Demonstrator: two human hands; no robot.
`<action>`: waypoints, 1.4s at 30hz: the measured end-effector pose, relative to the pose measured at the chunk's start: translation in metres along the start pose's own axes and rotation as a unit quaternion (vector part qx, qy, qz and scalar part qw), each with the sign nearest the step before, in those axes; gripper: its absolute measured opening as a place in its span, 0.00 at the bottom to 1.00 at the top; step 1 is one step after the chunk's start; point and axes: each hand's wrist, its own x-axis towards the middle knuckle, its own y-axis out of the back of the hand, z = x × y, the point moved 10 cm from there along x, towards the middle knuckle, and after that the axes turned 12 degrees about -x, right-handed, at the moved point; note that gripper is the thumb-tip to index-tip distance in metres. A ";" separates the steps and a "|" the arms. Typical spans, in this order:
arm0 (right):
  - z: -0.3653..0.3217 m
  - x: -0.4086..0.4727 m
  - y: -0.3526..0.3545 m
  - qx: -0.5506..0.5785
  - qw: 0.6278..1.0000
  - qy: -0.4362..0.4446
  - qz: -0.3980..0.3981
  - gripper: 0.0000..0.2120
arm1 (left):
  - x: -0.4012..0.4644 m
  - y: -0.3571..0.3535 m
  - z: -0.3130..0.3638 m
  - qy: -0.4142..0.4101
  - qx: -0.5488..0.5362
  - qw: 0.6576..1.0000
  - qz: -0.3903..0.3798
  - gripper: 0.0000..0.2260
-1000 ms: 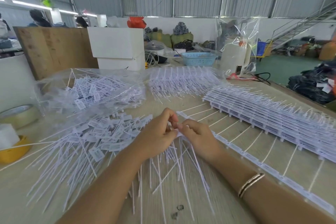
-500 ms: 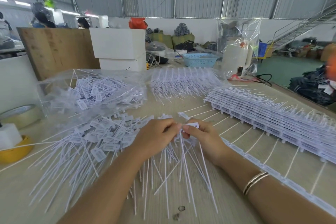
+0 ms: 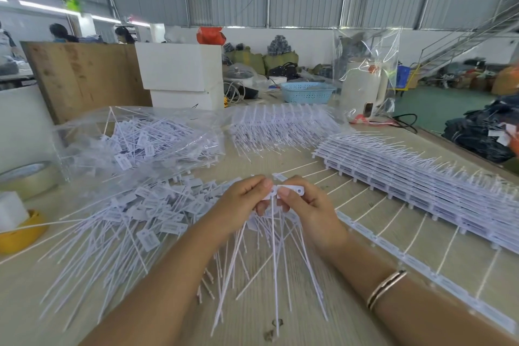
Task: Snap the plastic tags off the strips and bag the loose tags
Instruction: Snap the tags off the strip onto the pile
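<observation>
Your left hand [image 3: 241, 202] and right hand [image 3: 306, 208] meet over the table's [image 3: 280, 160] middle, thumbs pinching one white tag [image 3: 290, 191], raised since a moment ago; loose tags [image 3: 151, 205] lie left.

A wooden table [image 3: 323, 166] is carrying a loose heap of tags [image 3: 146, 205], a clear bag [image 3: 134, 137] of tags and stacked strips [image 3: 421, 177]. A tape roll [image 3: 26, 177] and yellow bowl [image 3: 24, 233] are sitting at its left edge.

Tape roll [image 3: 26, 177] and yellow dish [image 3: 21, 234] at table's left edge; white boxes [image 3: 179, 76], blue basket [image 3: 307, 92], kettle [image 3: 362, 87] along far edge.
</observation>
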 end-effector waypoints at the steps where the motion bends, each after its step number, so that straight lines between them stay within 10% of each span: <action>1: -0.004 0.000 0.003 0.005 1.000 0.016 0.013 0.10 | 0.001 0.003 -0.002 0.008 -0.010 1.000 0.009 0.16; 8: 0.009 0.001 0.023 -0.012 0.999 -0.030 0.036 0.10 | 0.004 0.050 -0.002 -0.005 -0.083 0.992 0.100 0.19; 13: 0.031 0.006 0.012 -0.271 0.958 -0.090 -0.007 0.07 | 0.006 0.030 0.004 -0.012 0.004 0.998 0.053 0.09; 17: 0.039 0.004 0.006 -0.387 0.915 -0.105 -0.046 0.26 | -0.001 0.021 0.007 -0.040 0.134 0.989 0.043 0.11; 30: 0.021 0.000 0.014 -0.129 0.987 -0.093 0.021 0.15 | -0.006 0.011 0.018 -0.084 0.256 0.963 0.029 0.08; 42: 0.026 -0.001 -0.007 -0.050 0.989 -0.090 -0.110 0.10 | -0.004 0.003 0.009 -0.071 0.301 0.951 -0.023 0.19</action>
